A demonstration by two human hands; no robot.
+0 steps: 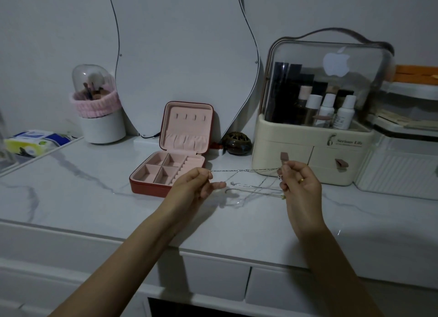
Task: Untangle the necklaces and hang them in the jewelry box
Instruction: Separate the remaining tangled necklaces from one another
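Note:
A thin silver necklace chain (244,170) is stretched between my two hands above the marble tabletop. My left hand (194,186) pinches its left end. My right hand (299,181) pinches the right end together with more tangled chains (256,188) that sag toward the table, one of them gold. The red jewelry box (147,186) stands open just left of my left hand. Its pink lid (188,127) is upright, with a row of hooks and a pocket. All of the box's compartments look bare.
A cream cosmetics organizer (312,148) with bottles stands behind my right hand. A small dark round pot (237,142) sits beside the box lid. A curvy mirror (182,56) leans on the wall. A brush holder (98,108) and tissue packs (30,142) are at the left.

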